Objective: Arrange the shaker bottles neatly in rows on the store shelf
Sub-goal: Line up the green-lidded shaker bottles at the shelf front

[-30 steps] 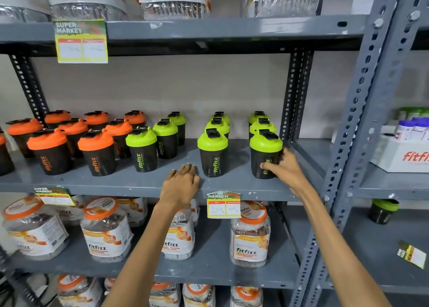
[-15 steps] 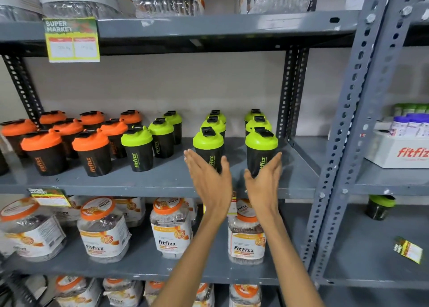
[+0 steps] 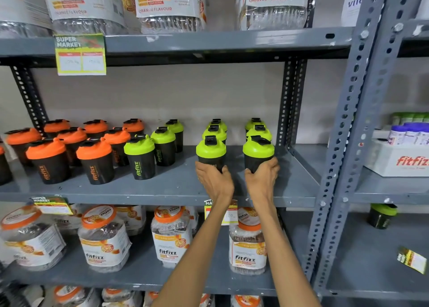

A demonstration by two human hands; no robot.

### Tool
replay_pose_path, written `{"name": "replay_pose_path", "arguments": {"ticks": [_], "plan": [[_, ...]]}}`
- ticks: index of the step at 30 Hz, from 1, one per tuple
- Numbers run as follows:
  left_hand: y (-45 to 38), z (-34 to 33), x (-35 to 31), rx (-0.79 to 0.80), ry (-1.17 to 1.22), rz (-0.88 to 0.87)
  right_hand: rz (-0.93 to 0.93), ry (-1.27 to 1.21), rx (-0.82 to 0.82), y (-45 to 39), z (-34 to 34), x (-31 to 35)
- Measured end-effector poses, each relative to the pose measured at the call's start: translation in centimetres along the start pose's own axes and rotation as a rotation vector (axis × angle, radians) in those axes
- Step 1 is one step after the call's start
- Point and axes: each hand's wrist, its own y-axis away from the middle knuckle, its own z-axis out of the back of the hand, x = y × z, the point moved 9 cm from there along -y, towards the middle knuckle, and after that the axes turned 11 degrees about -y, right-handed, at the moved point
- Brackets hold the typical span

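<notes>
Now each hand, left and right, clasps a green-lidded shaker.

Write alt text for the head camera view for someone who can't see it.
Two bare hands each grip a front green-lidded shaker bottle on a grey metal shelf: left hand, right hand. Orange-lidded shakers stand in rows further left.

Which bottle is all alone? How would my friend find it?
Go past the tall grey upright to the right-hand shelving bay. On its lower shelf one green-lidded shaker bottle stands tucked under the shelf above. Every other shaker stands in rows; this one has no neighbours.
</notes>
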Motion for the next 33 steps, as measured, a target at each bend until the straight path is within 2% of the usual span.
{"name": "replay_pose_path", "arguments": {"ticks": [7,12,33], "plan": [[0.3,0.4,-0.6,0.104,0.033,-0.128,0.039,-0.031,-0.015,-0.4,1.4,-0.2],[1.0,1.3,-0.6,0.096,0.068,-0.159,0.077,-0.067,-0.051,0.0,2.9,-0.4],[1.5,1.7,-0.2,0.058,0.037,-0.104,0.075,0.007,-0.133,0.5,2.7,-1.2]]}}
